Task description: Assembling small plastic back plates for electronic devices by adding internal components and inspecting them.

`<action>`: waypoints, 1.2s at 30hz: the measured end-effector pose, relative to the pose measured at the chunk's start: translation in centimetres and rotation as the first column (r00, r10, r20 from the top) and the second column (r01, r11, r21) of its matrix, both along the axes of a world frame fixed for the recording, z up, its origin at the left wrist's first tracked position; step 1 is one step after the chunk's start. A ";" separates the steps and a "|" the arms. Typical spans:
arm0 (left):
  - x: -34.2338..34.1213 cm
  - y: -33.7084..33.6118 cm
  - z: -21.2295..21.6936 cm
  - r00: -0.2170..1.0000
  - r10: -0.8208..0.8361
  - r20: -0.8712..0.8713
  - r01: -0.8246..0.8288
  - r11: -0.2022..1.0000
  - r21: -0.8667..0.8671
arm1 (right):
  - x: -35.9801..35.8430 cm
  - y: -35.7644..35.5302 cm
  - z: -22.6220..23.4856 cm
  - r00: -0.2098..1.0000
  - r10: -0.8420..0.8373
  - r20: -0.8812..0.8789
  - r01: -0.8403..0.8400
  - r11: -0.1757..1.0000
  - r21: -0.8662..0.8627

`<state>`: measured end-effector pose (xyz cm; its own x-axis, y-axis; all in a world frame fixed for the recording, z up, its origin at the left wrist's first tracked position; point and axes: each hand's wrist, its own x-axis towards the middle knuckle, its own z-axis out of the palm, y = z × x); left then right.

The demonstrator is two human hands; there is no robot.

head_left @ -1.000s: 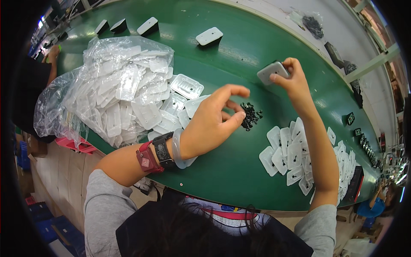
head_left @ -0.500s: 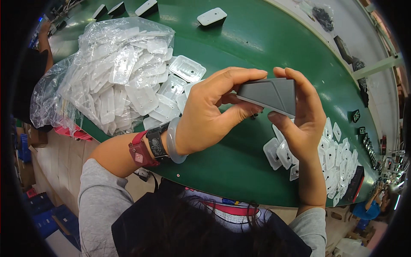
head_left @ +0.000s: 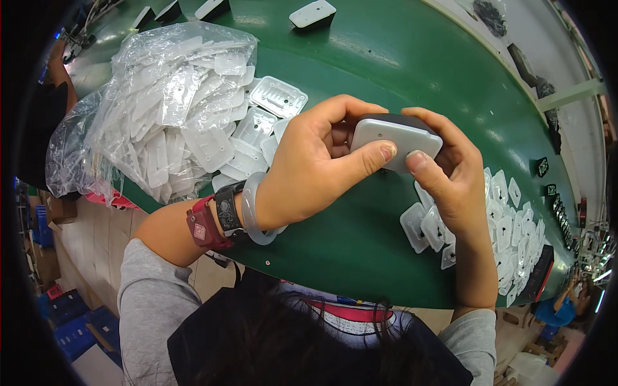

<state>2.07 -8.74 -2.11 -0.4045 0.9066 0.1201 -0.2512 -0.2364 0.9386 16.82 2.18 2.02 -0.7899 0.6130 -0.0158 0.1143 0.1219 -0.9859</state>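
Note:
Between both hands, raised over the green table, is a small black wedge-shaped housing with a white cover turned toward me. My left hand grips its left end, thumb pressed on the white face. My right hand holds the right end the same way, its thumb also on the cover and its fingers behind. Left of my left hand, loose translucent white covers lie beside a clear plastic bag heaped with more of them. Below and right of my right hand spreads a pile of white covers with dark spots.
Several black housings with white tops, one a white-topped housing, stand along the far side. Small black parts line the right edge near a dark tray. A co-worker's arm shows at the far left; blue bins are on the floor.
Both hands have tilted the housing, so its white cover now faces me instead of its dark grey side. My thumbs have moved onto the cover.

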 end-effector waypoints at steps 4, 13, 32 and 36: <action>-0.2 0.2 -0.4 1.000 -0.019 -0.024 0.018 0.999 -0.026 | 0.1 -0.1 -0.4 0.999 -0.012 0.051 0.011 0.999 0.030; -0.9 0.2 0.4 0.999 -0.010 0.042 0.015 0.990 -0.138 | -0.2 0.3 -0.6 1.000 0.023 0.021 -0.015 0.947 -0.320; -1.8 0.4 0.2 0.985 -0.075 0.158 0.110 0.967 -0.229 | 0.2 0.9 -0.3 0.999 0.018 -0.035 -0.036 0.746 -0.665; -2.0 0.6 -0.1 0.986 -0.064 0.152 0.097 0.971 -0.220 | -0.6 6.6 0.0 0.998 -0.031 -0.052 0.004 0.890 -0.457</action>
